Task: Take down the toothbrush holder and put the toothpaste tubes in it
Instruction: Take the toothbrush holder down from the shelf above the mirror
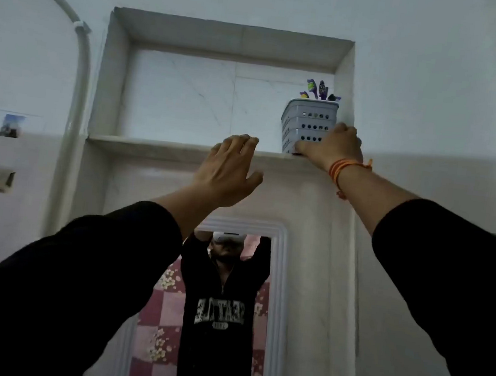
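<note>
Head view shows the right hand clasping the toothbrush holder low on the niche ledge, left hand open-fingered nearby; likely light, stiff plastic, top-heavy with brushes, best gripped mid-wall

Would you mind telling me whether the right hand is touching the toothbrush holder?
Touching. The head view shows the right hand wrapped against the lower side of the toothbrush holder, thumb pressed at its base.

Both arms raised overhead, left hand open-fingered and flat, right hand curled in a grip.
</note>
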A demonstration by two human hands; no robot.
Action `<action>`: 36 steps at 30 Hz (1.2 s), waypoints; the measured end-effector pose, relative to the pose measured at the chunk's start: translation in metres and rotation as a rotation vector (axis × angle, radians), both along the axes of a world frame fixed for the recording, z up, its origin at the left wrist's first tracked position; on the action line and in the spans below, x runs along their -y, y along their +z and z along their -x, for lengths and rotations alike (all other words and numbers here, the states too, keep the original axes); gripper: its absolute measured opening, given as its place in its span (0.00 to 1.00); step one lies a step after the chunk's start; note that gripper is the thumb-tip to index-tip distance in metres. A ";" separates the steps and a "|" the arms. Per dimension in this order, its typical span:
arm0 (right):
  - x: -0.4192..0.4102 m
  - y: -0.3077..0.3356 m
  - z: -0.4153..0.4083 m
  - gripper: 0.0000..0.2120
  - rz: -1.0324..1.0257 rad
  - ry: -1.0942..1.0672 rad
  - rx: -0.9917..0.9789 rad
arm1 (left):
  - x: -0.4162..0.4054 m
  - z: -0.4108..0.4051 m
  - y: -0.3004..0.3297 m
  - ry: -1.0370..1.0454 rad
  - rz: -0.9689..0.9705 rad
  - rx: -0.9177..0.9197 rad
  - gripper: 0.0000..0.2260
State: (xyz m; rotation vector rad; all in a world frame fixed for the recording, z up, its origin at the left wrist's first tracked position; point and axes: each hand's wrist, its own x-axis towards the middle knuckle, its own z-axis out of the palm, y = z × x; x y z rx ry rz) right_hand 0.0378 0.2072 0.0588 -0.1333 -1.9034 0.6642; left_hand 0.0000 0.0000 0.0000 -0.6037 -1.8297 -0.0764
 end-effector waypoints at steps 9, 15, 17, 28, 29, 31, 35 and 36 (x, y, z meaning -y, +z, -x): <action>-0.005 0.043 0.071 0.57 0.301 0.218 -0.022 | -0.018 0.088 -0.011 0.177 -0.033 -0.158 0.36; -0.004 0.043 0.076 0.53 0.304 0.188 -0.098 | -0.020 0.099 -0.010 0.174 -0.036 -0.190 0.39; -0.006 0.042 0.065 0.51 0.292 0.204 -0.102 | -0.019 0.098 -0.010 0.181 -0.021 -0.170 0.40; -0.005 0.034 -0.041 0.55 0.289 0.334 -0.100 | 0.002 0.034 -0.008 0.032 0.030 0.199 0.36; -0.004 0.031 -0.048 0.58 0.299 0.352 -0.094 | 0.006 0.025 -0.014 0.000 0.025 0.225 0.35; -0.003 0.020 -0.060 0.60 0.305 0.380 -0.062 | 0.015 0.009 -0.029 -0.065 0.007 0.268 0.34; 0.000 -0.024 -0.072 0.64 0.345 0.452 0.036 | 0.031 -0.020 -0.068 -0.185 -0.029 0.366 0.29; 0.001 -0.041 -0.071 0.65 0.357 0.453 0.059 | 0.034 -0.025 -0.080 -0.195 -0.023 0.396 0.28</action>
